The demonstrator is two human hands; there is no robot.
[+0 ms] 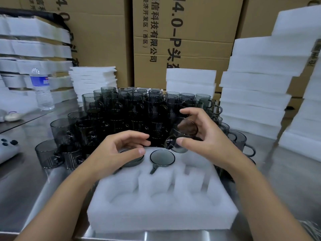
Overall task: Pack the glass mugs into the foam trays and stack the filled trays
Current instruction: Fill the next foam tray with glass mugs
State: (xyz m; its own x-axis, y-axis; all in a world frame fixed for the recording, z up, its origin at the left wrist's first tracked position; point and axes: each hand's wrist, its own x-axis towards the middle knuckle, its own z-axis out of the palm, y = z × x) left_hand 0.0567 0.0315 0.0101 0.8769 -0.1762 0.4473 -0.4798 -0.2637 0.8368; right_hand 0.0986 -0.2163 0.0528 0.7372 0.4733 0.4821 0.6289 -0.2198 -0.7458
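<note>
**Head view: right hand (pixel 205 136) holds a smoky grey glass mug (pixel 182 136) tilted at the far right of the white foam tray (pixel 161 211)**

The foam tray lies near and central on the shiny steel worktop (pixel 26 180), its moulded pockets facing up. Two pockets in its far row are filled. The middle seated mug (pixel 162 158) shows its round rim, and its handle points near. The left seated mug (pixel 134 161) sits just beside it, partly hidden under the left hand (pixel 119 152). Bare foam shows in the near row.

The right hand's fingers (pixel 189 113) and thumb are curled round the held mug. The mug leans steeply, its ribbed base turned left and near.

The left hand's fingers arch loosely over the left seated mug, with the thumb tip at that mug's rim. I cannot tell whether they touch or grip the glass.

Just beyond the tray, a dense crowd of matching grey mugs (pixel 132 110) stands in rows and layers across the worktop. Tall stacks of white foam blocks (pixel 257 94) rise on the right, and a shorter stack (pixel 191 80) stands far and central. A pile of thin white foam sheets (pixel 93 79) sits to its left.

A clear plastic water bottle with a blue label (pixel 41 89) stands far left. Behind it are layered foam-and-cardboard stacks (pixel 34 49). Brown cardboard boxes with black print (pixel 173 40) fill the background.
</note>
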